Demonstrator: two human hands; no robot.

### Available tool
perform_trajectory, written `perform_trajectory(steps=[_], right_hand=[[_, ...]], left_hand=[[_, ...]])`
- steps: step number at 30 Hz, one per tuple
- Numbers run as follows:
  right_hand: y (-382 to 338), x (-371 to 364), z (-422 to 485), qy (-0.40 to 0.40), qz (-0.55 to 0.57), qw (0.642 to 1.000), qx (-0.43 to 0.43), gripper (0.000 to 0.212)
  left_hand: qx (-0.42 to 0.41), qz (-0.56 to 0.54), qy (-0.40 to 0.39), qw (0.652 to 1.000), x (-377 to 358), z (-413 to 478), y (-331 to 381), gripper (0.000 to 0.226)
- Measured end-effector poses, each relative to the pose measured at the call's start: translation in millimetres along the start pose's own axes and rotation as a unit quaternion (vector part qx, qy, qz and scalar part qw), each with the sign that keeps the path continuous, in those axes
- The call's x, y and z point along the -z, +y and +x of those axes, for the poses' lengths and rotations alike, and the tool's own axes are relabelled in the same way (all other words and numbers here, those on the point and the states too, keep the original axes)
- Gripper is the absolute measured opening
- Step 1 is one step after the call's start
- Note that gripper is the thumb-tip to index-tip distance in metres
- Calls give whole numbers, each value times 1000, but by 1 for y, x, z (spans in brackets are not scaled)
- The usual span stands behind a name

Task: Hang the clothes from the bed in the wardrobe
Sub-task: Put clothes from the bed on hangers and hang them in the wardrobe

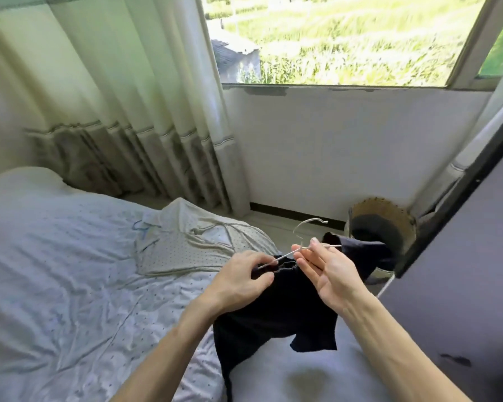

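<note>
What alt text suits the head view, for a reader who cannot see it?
Over a bed, a person's right hand pinches a white wire hanger below its hook, while the left hand pinches a dark garment at the hanger's end. A pale dotted garment lies on the bed behind.

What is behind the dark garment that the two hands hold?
A woven basket stands behind the dark garment, with something dark grey inside. The cloth covers its lower front, so the rest cannot be seen.
</note>
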State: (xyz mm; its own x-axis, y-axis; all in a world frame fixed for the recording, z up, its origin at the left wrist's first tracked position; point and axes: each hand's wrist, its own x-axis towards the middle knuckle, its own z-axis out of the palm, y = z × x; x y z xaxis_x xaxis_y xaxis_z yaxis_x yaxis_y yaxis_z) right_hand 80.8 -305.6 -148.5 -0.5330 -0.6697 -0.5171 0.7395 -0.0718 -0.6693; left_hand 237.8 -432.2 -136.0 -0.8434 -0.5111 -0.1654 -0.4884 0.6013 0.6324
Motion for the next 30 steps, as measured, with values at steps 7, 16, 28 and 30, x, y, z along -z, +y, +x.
perform_trajectory(steps=[7, 16, 28, 30], right_hand=[[-2, -45, 12, -30, -89, 994, 56, 20], [-22, 15, 28, 108, -229, 962, 98, 58], [-59, 122, 160, 197, -483, 845, 118, 35], [-75, 119, 172, 192, -429, 871, 142, 25]], left_hand=[[-13, -93, 44, 995, 26, 28, 5, 15], [-13, -85, 109, 990, 22, 73, 23, 28], [-30, -238, 110, 964, 39, 156, 56, 24], [-35, -270, 119, 955, 41, 172, 67, 21]])
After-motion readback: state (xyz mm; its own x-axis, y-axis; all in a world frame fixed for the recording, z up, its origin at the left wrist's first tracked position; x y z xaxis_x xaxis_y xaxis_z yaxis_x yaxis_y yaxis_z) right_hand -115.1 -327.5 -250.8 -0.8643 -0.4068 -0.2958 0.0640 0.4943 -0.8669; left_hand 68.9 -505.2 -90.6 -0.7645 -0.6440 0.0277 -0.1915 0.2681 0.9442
